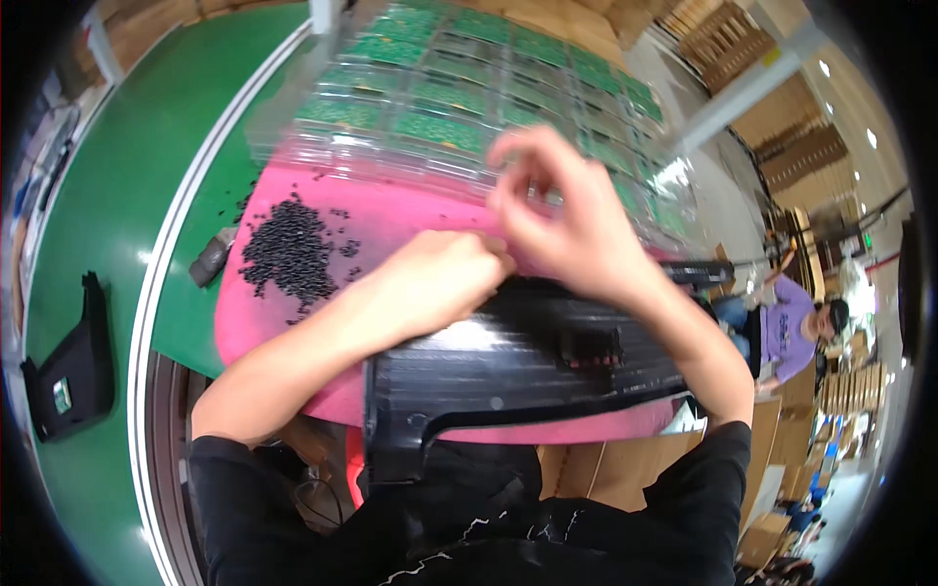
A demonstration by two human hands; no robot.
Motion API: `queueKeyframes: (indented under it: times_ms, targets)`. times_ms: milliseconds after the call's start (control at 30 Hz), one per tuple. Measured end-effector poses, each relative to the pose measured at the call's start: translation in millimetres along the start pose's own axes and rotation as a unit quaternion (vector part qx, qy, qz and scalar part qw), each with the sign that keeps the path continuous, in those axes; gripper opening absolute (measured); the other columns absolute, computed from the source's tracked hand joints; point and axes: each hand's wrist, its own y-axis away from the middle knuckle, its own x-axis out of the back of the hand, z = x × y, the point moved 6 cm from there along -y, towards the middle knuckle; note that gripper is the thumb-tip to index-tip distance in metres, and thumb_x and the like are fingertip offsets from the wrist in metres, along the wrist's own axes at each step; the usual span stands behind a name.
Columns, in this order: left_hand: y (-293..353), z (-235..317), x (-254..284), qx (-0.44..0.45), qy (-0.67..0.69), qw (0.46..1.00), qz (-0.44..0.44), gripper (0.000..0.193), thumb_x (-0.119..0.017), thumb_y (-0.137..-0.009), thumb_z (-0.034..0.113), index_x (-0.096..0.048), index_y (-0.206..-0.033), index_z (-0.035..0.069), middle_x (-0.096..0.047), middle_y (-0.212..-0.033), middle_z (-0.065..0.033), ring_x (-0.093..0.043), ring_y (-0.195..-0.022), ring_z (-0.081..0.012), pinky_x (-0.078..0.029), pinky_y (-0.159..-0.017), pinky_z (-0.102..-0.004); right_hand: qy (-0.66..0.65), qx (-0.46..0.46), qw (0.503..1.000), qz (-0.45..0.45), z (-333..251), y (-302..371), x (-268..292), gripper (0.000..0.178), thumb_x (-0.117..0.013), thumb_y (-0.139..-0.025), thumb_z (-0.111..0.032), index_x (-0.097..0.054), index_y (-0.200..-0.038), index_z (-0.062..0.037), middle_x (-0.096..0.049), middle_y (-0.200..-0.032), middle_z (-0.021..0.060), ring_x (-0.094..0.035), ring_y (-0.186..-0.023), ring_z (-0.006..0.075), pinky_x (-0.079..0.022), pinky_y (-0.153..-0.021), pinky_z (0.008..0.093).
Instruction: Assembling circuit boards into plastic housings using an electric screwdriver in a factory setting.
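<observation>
Item: one long, ribbed, black plastic housing (508, 366), lying across the pink work surface (256, 327) directly in front of my body. Long axis runs left to right, its right end angled slightly farther from me; a foot-like left end projects past the near edge.

Item: my left hand (440, 273), the nearer of the two, at the housing's far edge. Fingers curled inward, tips hidden; I cannot tell whether they grip anything. From these fingers the housing lies toward me and to the right.

Item: my right hand (586, 220), blurred, raised above the far side of the housing. Thumb and forefinger curve partway open, a gap between their tips; nothing visible is held there, the other fingers being unclear. The housing lies below and toward me.

Item: one loose heap of tiny black pieces (291, 249), left of both hands, closer to the left.

Item: stacked clear plastic trays of green circuit boards (440, 98), beyond the hands.

Item: one angular black plastic part (83, 366), far left, well apart.
</observation>
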Motion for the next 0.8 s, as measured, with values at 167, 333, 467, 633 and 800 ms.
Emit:
queueKeyframes:
  times_ms: [167,333,467,633,800]
  targets:
    - [1,5,1,-0.111,-0.03,0.989,0.089,0.019,-0.061,-0.076,0.008,-0.062,-0.094,0.0,-0.063,-0.093,-0.0119,-0.063,-0.095,-0.0306,-0.054,-0.078,-0.0406,0.193,0.034,0.976,0.097,77,-141,-23,0.051,-0.07,-0.085,-0.024,-0.05,-0.129,-0.0079,-0.062,-0.118,0.0153,-0.056,-0.114,0.0336,-0.044,-0.099,0.045]
    - [3,10,6,-0.13,-0.056,0.983,0.116,0.013,-0.06,-0.074,0.008,-0.062,-0.086,0.002,-0.061,-0.086,-0.0085,-0.064,-0.09,-0.0268,-0.055,-0.072,-0.0385,0.313,0.002,0.948,0.059,103,-224,-64,0.068,-0.07,-0.086,-0.027,-0.039,-0.144,-0.0113,-0.064,-0.12,0.0198,-0.055,-0.119,0.0365,-0.041,-0.103,0.047]
    - [0,6,8,-0.133,-0.054,0.982,0.124,0.012,-0.061,-0.076,0.011,-0.063,-0.084,0.002,-0.062,-0.086,-0.0078,-0.063,-0.09,-0.0262,-0.056,-0.071,-0.0383,0.339,0.03,0.94,0.038,92,-230,-70,0.076,-0.069,-0.088,-0.024,-0.027,-0.15,-0.0104,-0.062,-0.126,0.0196,-0.058,-0.118,0.0365,-0.042,-0.104,0.0471]
    - [1,9,12,-0.13,-0.034,0.986,0.101,0.017,-0.066,-0.08,0.018,-0.066,-0.087,0.003,-0.065,-0.088,-0.0085,-0.063,-0.092,-0.0277,-0.054,-0.077,-0.0418,-0.066,-0.012,0.979,0.194,71,-177,-25,0.077,-0.071,-0.088,-0.025,-0.028,-0.148,-0.0031,-0.065,-0.12,0.0214,-0.064,-0.111,0.0295,-0.05,-0.096,0.041]
    - [5,-8,37,0.074,0.064,0.98,0.172,0.056,-0.082,-0.073,0.029,-0.063,-0.114,-0.003,-0.066,-0.102,-0.0201,-0.064,-0.096,-0.033,-0.05,-0.089,-0.0432,-0.362,-0.033,0.918,0.157,-5,-64,21,0.078,-0.07,-0.084,-0.005,-0.026,-0.149,-0.0052,-0.055,-0.122,0.0164,-0.062,-0.111,0.0297,-0.051,-0.098,0.0403]
